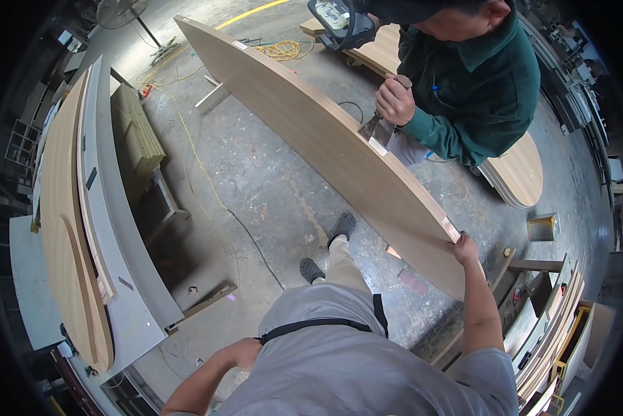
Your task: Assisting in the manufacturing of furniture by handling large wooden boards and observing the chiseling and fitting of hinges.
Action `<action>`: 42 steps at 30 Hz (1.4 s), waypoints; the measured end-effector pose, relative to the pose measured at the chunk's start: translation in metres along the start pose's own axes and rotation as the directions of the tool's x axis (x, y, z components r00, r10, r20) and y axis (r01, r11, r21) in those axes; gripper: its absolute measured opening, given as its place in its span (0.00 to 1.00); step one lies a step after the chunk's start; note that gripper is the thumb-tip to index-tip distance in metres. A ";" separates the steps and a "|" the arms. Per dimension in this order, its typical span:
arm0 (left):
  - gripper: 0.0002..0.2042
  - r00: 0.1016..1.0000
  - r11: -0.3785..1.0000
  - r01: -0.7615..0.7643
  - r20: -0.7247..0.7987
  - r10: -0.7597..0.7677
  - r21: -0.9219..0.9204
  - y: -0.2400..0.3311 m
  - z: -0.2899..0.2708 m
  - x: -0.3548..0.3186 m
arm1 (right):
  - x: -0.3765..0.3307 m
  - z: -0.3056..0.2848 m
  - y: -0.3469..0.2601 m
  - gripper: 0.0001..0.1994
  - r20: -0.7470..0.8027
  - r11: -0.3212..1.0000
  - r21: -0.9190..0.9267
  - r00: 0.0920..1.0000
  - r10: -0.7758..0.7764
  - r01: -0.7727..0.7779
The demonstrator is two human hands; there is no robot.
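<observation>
A long wooden panel [325,149] stands on its edge, slanting from the far left to the near right. My right hand [465,249] is closed around its upper edge at the near end, beside a pale patch [451,227]. My left hand [245,353] rests at my waist, its fingers mostly hidden. Across the panel, a person in a green top [474,97] grips a scraper [377,129] with a wide blade. The blade meets the panel's upper edge at another pale patch [378,146].
To my left, curved wooden panels [58,208] lie on a grey-topped bench [127,305]. A yellow and black cable [211,187] crosses the floor. A metal can [544,227] stands at right, above a rack of wood strips [551,333]. Rounded boards [516,170] lie behind the person.
</observation>
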State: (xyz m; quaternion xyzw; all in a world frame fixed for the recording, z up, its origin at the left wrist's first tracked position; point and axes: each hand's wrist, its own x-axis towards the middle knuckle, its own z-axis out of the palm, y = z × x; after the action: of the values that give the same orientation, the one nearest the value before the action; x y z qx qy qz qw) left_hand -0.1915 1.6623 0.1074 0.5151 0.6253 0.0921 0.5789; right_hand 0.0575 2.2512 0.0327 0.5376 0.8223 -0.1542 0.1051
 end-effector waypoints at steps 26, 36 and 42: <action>0.15 0.999 1.000 0.028 -0.021 -0.028 -0.010 -0.003 0.004 -0.001 | -0.001 -0.003 -0.002 0.23 0.060 0.998 -0.012 0.996 0.068 -0.067; 0.17 0.998 0.998 0.057 0.009 -0.057 -0.021 -0.004 0.004 -0.002 | -0.003 0.000 0.000 0.25 0.061 0.998 -0.036 0.997 0.053 -0.051; 0.18 0.998 0.997 0.057 -0.013 -0.058 -0.050 -0.006 0.005 -0.002 | -0.002 -0.003 -0.003 0.27 0.055 0.998 -0.030 0.997 0.050 -0.049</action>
State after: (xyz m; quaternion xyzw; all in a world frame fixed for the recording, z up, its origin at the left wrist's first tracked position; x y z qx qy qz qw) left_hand -0.1914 1.6559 0.1029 0.4818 0.6416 0.0943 0.5894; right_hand 0.0558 2.2493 0.0371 0.5518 0.8076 -0.1546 0.1395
